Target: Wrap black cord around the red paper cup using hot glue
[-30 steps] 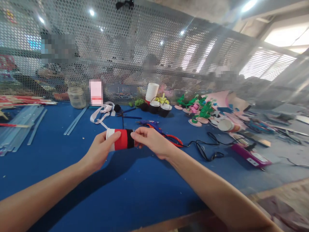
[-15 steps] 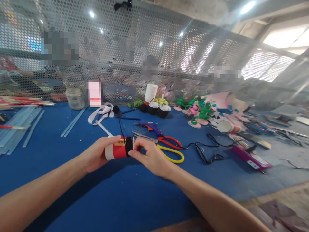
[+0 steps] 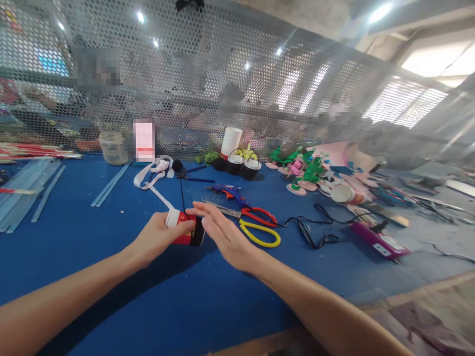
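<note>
A small red and white paper cup (image 3: pixel 181 241) lies on its side in my left hand (image 3: pixel 154 240), whose thumb presses on its upper side. Black yarn (image 3: pixel 199 232) is wound around one end of the cup. From there a strand runs back toward a small black yarn ball (image 3: pixel 177 165). My right hand (image 3: pixel 232 242) is beside the wound end, fingers stretched out flat over the strand. Whether they touch the cup is unclear. Right behind this hand lie scissors (image 3: pixel 278 241) with red and yellow handles. A blue glue gun (image 3: pixel 232 194) rests farther back.
White ribbon (image 3: pixel 161 199) trails behind the cup. Stacked paper cups (image 3: pixel 232 141) and two black-and-white little buckets (image 3: pixel 251 169) stand by the mesh panel (image 3: pixel 208 74). Rightward are green and pink crafts (image 3: pixel 313 173), a black cable (image 3: pixel 308 237) and a purple power strip (image 3: pixel 378 240). Clear strips (image 3: pixel 24 193) lie left.
My right hand has opened from a pinch at the wound end to straight fingers above it. The cup has turned in my left hand, and its thumb now sits nearer the yarn.
</note>
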Motion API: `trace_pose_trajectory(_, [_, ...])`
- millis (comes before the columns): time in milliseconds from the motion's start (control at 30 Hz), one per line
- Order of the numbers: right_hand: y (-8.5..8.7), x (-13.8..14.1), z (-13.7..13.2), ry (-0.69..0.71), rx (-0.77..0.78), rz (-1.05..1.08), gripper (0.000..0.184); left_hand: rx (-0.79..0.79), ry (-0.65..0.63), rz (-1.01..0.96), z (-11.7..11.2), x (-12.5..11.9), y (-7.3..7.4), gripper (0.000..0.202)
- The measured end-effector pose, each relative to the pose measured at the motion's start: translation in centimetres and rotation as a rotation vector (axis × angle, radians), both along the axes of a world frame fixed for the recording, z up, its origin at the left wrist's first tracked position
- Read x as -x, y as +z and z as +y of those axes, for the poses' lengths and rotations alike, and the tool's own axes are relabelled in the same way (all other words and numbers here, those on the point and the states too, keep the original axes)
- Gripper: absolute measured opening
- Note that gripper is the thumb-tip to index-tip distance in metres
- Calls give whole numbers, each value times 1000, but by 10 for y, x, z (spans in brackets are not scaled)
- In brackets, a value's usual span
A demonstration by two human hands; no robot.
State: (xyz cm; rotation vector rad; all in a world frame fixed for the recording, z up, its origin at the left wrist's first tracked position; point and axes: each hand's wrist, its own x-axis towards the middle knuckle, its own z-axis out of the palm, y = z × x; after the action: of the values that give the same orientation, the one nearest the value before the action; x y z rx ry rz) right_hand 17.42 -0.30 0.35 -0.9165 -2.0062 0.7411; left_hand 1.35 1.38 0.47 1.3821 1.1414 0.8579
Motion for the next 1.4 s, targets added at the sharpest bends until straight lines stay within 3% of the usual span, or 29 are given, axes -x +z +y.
trace_pose_trajectory(100, [5,-1,2,-57,-35,-62,31,-32,20,70,1,-1,-3,24])
trace_pose_trajectory(233, [17,-23,32,-371,-34,-244,32,-34,91,119,4,0,-3,27])
trace_pose_trajectory(333, [21,-48,68,-621,73,-391,27,-43,109,152,5,2,-1,29])
trace_pose_trajectory(533, [-1,-65,110,-651,357,-544,25,-59,87,224,3,4,3,30])
trace_pose_trajectory(633, [-10,-63,113,-680,389,-500,25,-52,70,254,1,3,5,29])
trace_pose_trajectory(733, [-6,-63,107,-708,368,-387,27,-43,62,237,1,3,7,27])
trace_pose_trajectory(867, [19,-63,82,-648,293,-181,32,-45,73,213,4,5,10,27])
trace_pose_trajectory(967, [38,-60,52,-422,377,-13,15,-58,95,244,6,7,12,29])
trace_pose_trajectory(1033, [43,-56,33,-312,459,59,15,-51,109,263,7,8,12,30])
trace_pose_trajectory(1167, [36,-45,10,-205,470,83,13,-25,126,278,11,8,10,30])
trace_pose_trajectory(1400, [23,-34,-2,-155,521,61,15,64,154,250,14,9,14,26])
